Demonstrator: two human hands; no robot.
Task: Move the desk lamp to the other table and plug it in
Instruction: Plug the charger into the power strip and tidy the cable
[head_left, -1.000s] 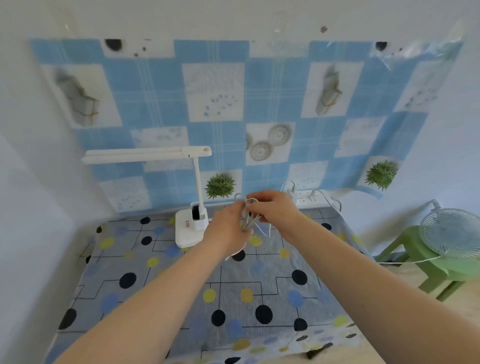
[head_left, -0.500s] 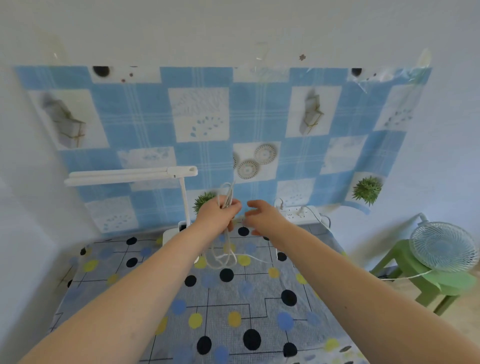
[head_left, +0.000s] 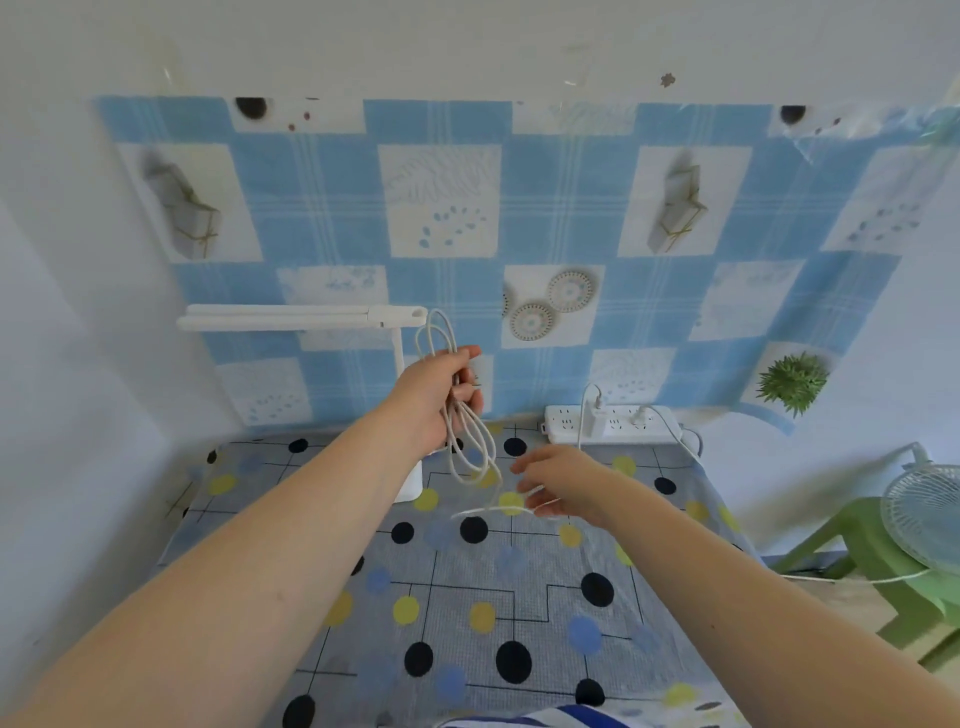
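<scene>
Evidently the cord is being paid out before plugging in. The left hand (head_left: 439, 397) is raised at about 12 o'clock from the table's middle, fingers curled round a bundle of white cord (head_left: 457, 410), whose loops stick up above the fist and hang below it; holding it high probably keeps the loops from tangling on the cloth. The right hand (head_left: 558, 486), lower and toward 2 o'clock, has its fingers loosely bent with 1 strand of the cord running across them, seemingly drawing that strand sideways; whether it truly pinches it is blurred. The lamp (head_left: 402, 364) stands upright on the spotted table (head_left: 519, 613) at 11 o'clock, close to the wall, its base partly hidden behind the left wrist. The power strip (head_left: 613, 423) lies against the wall at 1 o'clock, with 2 plugs already in it, so the free end likely heads there.
</scene>
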